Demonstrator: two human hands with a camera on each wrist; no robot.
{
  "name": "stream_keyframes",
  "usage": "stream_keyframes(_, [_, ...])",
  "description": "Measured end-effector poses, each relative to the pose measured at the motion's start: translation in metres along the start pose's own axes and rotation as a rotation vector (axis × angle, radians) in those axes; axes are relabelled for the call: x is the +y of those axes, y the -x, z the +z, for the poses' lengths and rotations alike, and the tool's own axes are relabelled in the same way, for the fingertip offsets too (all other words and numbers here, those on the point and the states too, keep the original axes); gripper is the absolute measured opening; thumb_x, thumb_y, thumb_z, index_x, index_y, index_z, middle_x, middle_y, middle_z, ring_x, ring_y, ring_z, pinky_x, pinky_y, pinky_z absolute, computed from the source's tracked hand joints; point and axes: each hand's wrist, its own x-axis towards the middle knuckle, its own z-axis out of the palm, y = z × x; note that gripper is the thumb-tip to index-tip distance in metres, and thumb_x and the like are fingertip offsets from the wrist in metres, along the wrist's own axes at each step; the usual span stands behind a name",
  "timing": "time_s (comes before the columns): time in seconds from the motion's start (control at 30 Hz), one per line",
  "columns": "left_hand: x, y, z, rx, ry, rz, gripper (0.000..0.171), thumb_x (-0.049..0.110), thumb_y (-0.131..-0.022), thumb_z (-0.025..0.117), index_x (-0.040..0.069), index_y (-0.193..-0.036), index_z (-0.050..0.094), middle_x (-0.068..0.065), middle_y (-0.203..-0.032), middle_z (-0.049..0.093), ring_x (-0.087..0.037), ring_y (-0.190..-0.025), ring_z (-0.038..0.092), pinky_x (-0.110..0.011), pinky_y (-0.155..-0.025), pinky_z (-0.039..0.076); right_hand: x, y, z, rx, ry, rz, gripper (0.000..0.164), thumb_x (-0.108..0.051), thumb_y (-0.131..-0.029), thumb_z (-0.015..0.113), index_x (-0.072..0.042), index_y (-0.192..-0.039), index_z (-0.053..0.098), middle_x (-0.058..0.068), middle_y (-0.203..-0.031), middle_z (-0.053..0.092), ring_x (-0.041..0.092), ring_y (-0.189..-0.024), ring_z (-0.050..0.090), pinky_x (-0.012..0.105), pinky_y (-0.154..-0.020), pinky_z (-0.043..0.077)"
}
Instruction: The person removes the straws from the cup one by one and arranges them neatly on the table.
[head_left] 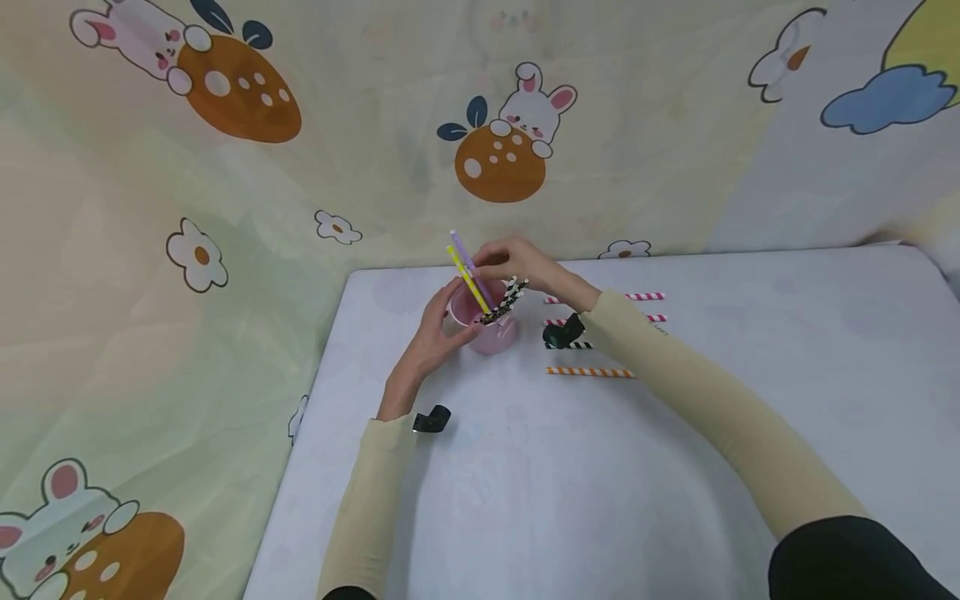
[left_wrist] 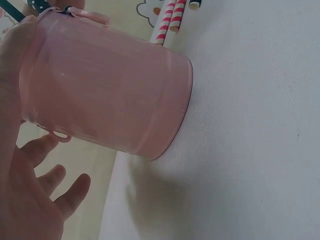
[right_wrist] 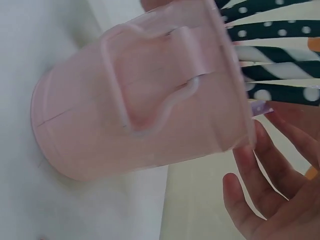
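Observation:
A pink cup (head_left: 495, 337) with a side handle (right_wrist: 150, 132) stands on the white table. Black-and-white patterned straws (head_left: 510, 302) lean out over its rim, along with a yellow straw (head_left: 467, 279) and a purple straw (head_left: 459, 246). My left hand (head_left: 433, 333) holds the cup near its rim from the left, thumb toward the front; in the left wrist view several of its fingers (left_wrist: 72, 197) spread away from the wall. Above the opening, my right hand (head_left: 517, 260) pinches the purple straw between thumb and forefinger, its other fingers beside the rim in the right wrist view.
Right of the cup lie pink-striped straws (head_left: 647, 297), a black-striped straw (head_left: 558, 346) and an orange-striped straw (head_left: 588, 372), partly hidden by my right sleeve (head_left: 690, 400). A printed cloth (head_left: 390, 150) hangs behind the table (head_left: 570, 500).

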Motion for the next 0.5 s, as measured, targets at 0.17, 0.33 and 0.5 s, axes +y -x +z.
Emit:
stream_keyframes(0.17, [0.0, 0.001, 0.001, 0.002, 0.001, -0.01, 0.085, 0.06, -0.087, 0.067, 0.048, -0.156, 0.02, 0.007, -0.163, 0.028, -0.022, -0.152, 0.024, -0.058, -0.118, 0.032, -0.005, 0.004, -0.007, 0.03, -0.018, -0.011, 0.027, -0.024, -0.096, 0.069, -0.009, -0.119, 0.072, 0.008, -0.119, 0.07, 0.023, -0.109, 0.062, 0.039, -0.101, 0.053])
stream_keyframes(0.33, [0.0, 0.001, 0.001, 0.015, 0.005, -0.005, 0.085, 0.06, -0.087, 0.068, 0.043, -0.157, 0.022, 0.005, -0.164, 0.029, -0.024, -0.152, 0.023, -0.058, -0.117, 0.032, -0.011, 0.012, -0.015, 0.058, -0.024, -0.02, 0.03, -0.027, -0.097, 0.068, -0.01, -0.121, 0.071, 0.005, -0.12, 0.069, 0.021, -0.111, 0.061, 0.04, -0.102, 0.052])
stream_keyframes(0.5, [0.001, 0.001, 0.001, 0.01, 0.009, -0.022, 0.084, 0.055, -0.088, 0.069, 0.042, -0.157, 0.023, 0.005, -0.165, 0.027, -0.023, -0.153, 0.021, -0.058, -0.118, 0.031, -0.017, 0.019, -0.025, 0.089, -0.106, -0.087, 0.025, -0.022, -0.096, 0.069, -0.01, -0.118, 0.072, 0.006, -0.115, 0.07, 0.021, -0.107, 0.063, 0.037, -0.101, 0.054])
